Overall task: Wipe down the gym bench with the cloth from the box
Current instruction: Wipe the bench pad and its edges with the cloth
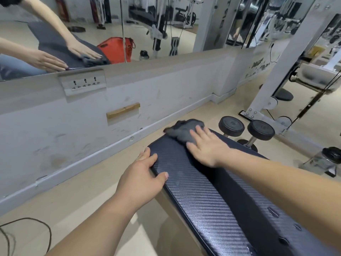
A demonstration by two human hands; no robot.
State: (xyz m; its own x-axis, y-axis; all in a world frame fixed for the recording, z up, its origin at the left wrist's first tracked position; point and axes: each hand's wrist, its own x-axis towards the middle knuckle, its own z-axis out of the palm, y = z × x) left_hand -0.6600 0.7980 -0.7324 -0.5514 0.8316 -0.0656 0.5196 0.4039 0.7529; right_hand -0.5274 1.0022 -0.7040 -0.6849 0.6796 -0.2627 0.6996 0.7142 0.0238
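Right hand (pixel 206 146) flat, fingers spread, pressing the grey cloth (pixel 181 131) onto the far end of the gym bench (pixel 203 200), whose long axis runs back toward the person; left hand (pixel 142 174), nearer, rests open-fingered on the bench's left edge.

Scuffed white wall (pixel 55 130), mirror (pixel 110 24), beige floor (pixel 92 182).

Blurred cloth (pixel 181 131) half under right hand (pixel 206 147)
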